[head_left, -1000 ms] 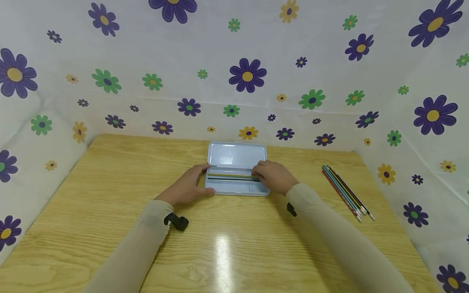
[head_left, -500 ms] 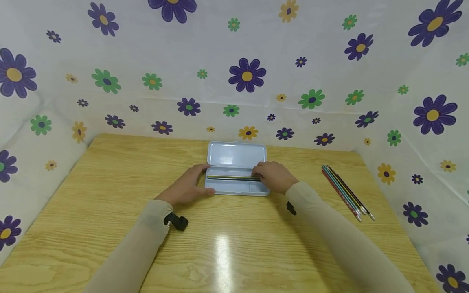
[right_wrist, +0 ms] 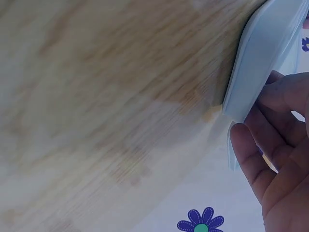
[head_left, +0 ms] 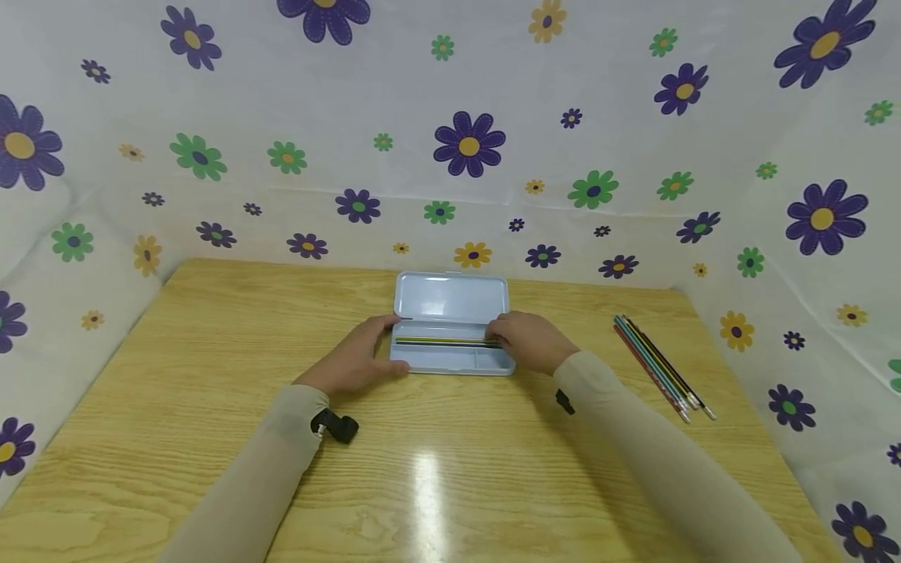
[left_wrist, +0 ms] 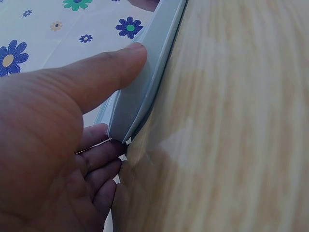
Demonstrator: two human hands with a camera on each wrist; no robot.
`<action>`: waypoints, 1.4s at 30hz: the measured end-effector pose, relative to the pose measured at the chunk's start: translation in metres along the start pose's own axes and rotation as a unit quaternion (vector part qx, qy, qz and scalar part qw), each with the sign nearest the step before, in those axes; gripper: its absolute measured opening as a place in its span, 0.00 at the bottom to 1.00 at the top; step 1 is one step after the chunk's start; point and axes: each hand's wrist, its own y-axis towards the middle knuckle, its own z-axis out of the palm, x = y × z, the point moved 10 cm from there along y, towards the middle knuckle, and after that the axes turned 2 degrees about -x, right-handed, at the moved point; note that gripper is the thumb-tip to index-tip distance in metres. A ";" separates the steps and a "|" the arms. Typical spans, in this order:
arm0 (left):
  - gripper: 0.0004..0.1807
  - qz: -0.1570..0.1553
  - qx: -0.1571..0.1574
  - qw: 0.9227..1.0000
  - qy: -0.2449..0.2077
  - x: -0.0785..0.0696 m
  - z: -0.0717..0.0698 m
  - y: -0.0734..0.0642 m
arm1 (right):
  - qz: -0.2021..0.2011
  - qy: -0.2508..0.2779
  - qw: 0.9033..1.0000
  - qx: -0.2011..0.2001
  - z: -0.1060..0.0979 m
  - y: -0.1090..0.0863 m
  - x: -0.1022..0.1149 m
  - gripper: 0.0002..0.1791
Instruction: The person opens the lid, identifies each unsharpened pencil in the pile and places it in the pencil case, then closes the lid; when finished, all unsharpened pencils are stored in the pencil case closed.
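A light blue pencil case (head_left: 436, 359) lies with its lid (head_left: 450, 296) tipped back. Inside, a yellow pencil (head_left: 439, 339) lies lengthwise right alongside a dark pencil (head_left: 439, 345). My left hand (head_left: 355, 360) grips the case's left end, thumb at the front corner and fingers toward the hinge side; the left wrist view has the thumb pressed on the case wall (left_wrist: 137, 89). Over the right end, my right hand (head_left: 531, 341) reaches in with curled fingers at the yellow pencil's end, the fingertips hidden. From the right wrist, its thumb and fingers (right_wrist: 248, 150) straddle the case's end wall (right_wrist: 258, 58).
Several pencils (head_left: 662, 366) lie in a loose bundle on the wooden table (head_left: 394, 469), right of the case. A flower-patterned cloth (head_left: 338, 141) hangs behind the table and along both sides. A small divider (head_left: 476, 358) splits the case's front compartment.
Over the last second the yellow pencil has shifted toward the front, closing the gap to the dark one. Both hands keep their places at the case; the head view has shifted slightly.
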 end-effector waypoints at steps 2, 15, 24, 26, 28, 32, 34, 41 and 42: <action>0.52 -0.001 0.001 1.000 0.002 0.001 0.001 0.000 | -0.006 -0.009 1.000 -0.010 -0.003 -0.006 0.001 0.11; 0.52 0.005 0.002 1.000 -0.002 0.000 -0.001 0.000 | 0.023 -0.033 0.997 -0.063 -0.008 -0.093 -0.064 0.09; 0.53 0.007 0.003 1.000 -0.006 -0.002 -0.001 -0.001 | 0.101 -0.020 0.994 -0.048 -0.018 -0.160 -0.115 0.11; 0.53 0.007 0.004 1.000 -0.005 -0.002 0.000 -0.001 | 0.118 -0.015 0.992 -0.050 -0.019 -0.171 -0.124 0.11; 0.52 0.005 0.005 1.000 -0.004 -0.002 0.001 0.000 | 0.132 -0.008 0.990 -0.052 -0.018 -0.181 -0.133 0.10; 0.52 0.004 0.007 1.000 -0.007 -0.003 0.002 -0.001 | 0.146 -0.004 0.988 -0.056 -0.016 -0.195 -0.142 0.08; 0.52 0.003 0.006 1.000 -0.006 -0.003 0.001 0.000 | 0.147 -0.003 0.987 -0.059 -0.016 -0.199 -0.143 0.08; 0.52 0.003 0.006 1.000 -0.006 -0.001 0.001 0.000 | 0.173 0.003 0.983 -0.055 -0.015 -0.203 -0.147 0.10; 0.52 0.000 0.006 1.000 -0.007 0.000 0.001 0.000 | 0.174 0.004 0.983 -0.052 -0.014 -0.203 -0.147 0.10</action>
